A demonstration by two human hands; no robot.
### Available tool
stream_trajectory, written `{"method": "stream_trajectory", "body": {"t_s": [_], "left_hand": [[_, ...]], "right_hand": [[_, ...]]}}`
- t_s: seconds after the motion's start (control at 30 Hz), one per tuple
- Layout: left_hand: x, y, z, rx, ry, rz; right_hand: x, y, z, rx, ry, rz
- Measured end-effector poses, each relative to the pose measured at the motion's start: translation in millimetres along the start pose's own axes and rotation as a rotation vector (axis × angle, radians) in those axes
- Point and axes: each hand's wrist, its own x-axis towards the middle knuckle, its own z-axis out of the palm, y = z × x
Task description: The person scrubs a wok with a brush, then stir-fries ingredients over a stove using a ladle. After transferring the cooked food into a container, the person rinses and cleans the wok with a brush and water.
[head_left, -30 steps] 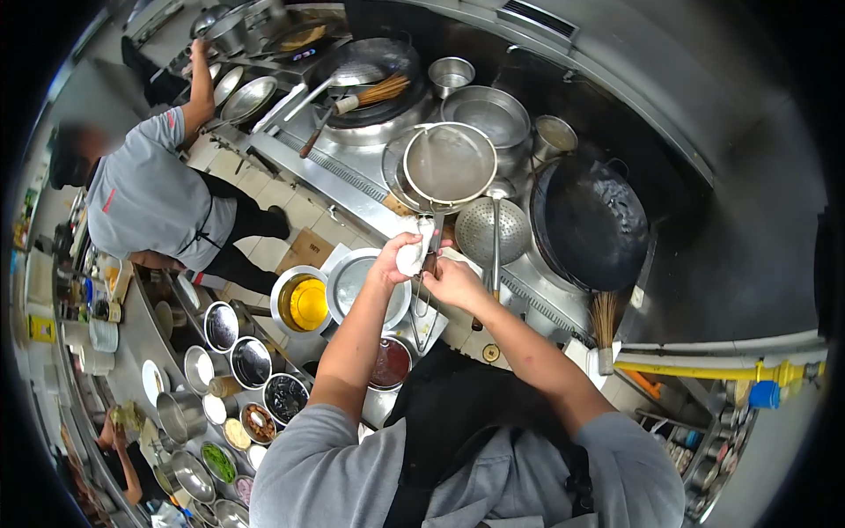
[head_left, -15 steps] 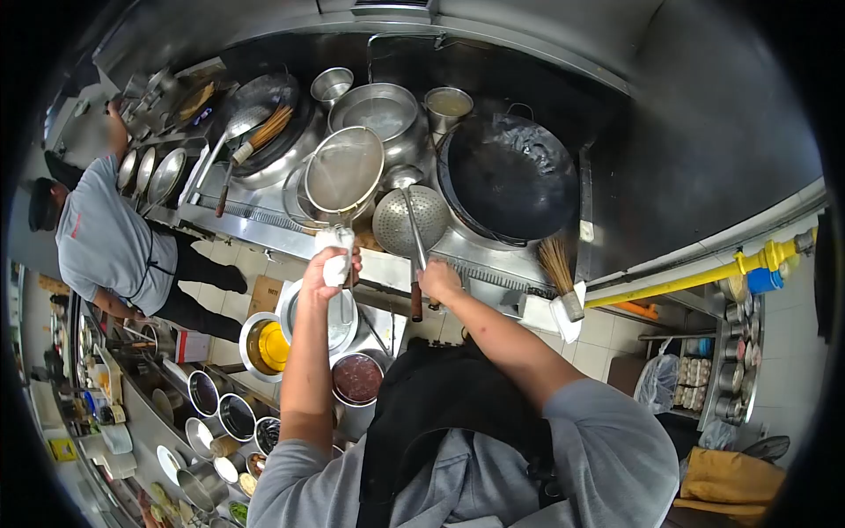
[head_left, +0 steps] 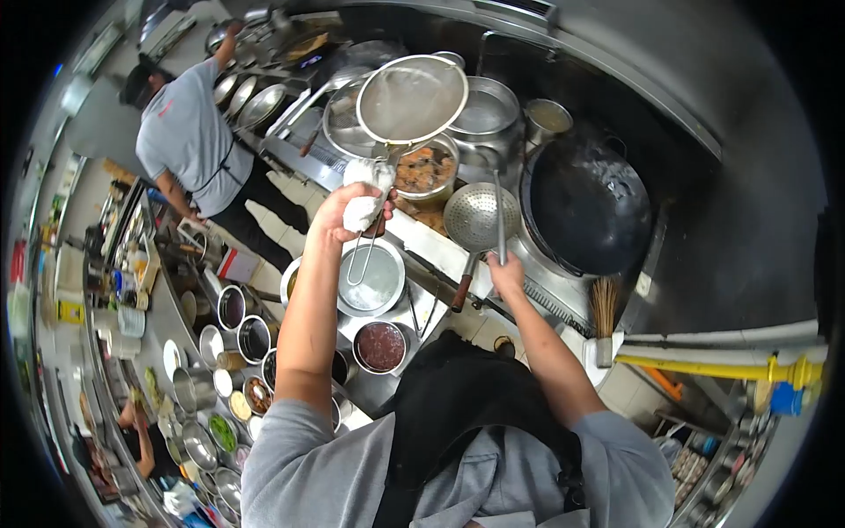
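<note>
My left hand (head_left: 339, 211) is wrapped round a white cloth (head_left: 363, 209) and the handle of a round fine-mesh strainer (head_left: 412, 99). The strainer is raised over the stove, beside a pot of dark and orange food pieces (head_left: 425, 167). Closed round the handle of a metal ladle (head_left: 501, 220), my right hand (head_left: 504, 268) is near the stove's front edge. The ladle's bowl end lies close to a perforated skimmer (head_left: 480, 217) with a wooden grip. To the right stands a large dark wok (head_left: 588, 211) with some liquid shining in it.
A co-worker (head_left: 189, 132) in a grey shirt stands at the left by the far burners. Below my left hand are a metal basin (head_left: 371, 277) and a bowl of dark red contents (head_left: 380, 346). A bamboo brush (head_left: 604, 321) stands near the stove's right front corner.
My left hand has lifted the strainer away from its place, uncovering the food pot. My right hand stays closed on the ladle handle. The head view has turned, shifting the whole scene.
</note>
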Motion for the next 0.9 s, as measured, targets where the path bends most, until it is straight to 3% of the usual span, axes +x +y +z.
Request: {"method": "stream_trajectory", "body": {"t_s": [0.07, 0.1, 0.13, 0.2, 0.27, 0.33, 0.37, 0.43, 0.47, 0.53, 0.73, 0.9], "left_hand": [[-9.1, 5.6, 13.0, -0.012, 0.072, 0.025], [-16.0, 11.1, 19.6, -0.067, 0.035, -0.042], [-19.4, 10.9, 23.0, -0.034, 0.09, 0.019], [-19.9, 15.1, 13.1, -0.07, -0.064, -0.029], [-22.7, 14.7, 17.2, -0.07, -0.044, 0.02], [-24.1, 17.0, 18.7, -0.064, -0.031, 0.067], [-22.6, 18.1, 16.4, 0.017, -0.001, 0.149], [-24.6, 17.5, 10.7, 0.084, 0.073, 0.237], [-26.9, 18.1, 6.9, 0.075, 0.075, 0.237], [-29.7, 21.7, 0.2, 0.118, 0.064, 0.163], [-31.4, 17.2, -7.6, 0.08, -0.025, 0.23], [-36.4, 15.2, -20.5, 0.08, -0.023, 0.226]], "right_hand": [[-41.8, -47.8, -44.8, 0.295, -0.125, 0.194], [-47.2, -42.1, -53.5, 0.472, -0.194, 0.184], [-47.0, -37.1, -66.9, 0.65, -0.261, 0.18], [-38.7, -37.9, -92.5, 0.572, -0.311, 0.107], [-33.7, -62.7, -120.5, 0.37, -0.342, -0.097], [-13.9, -72.0, -129.8, -0.055, -0.221, -0.385], [-0.9, -81.7, -129.4, -0.074, -0.22, -0.401], [2.5, -114.1, -122.7, -0.266, -0.105, -0.78], [4.5, -132.8, -120.0, -0.273, -0.112, -0.779], [7.9, -178.3, -114.8, -0.715, -0.189, -0.63], [32.7, -225.7, -98.0, -1.082, -0.256, -0.679], [59.9, -239.7, -91.8, -1.181, -0.292, -0.663]]}}
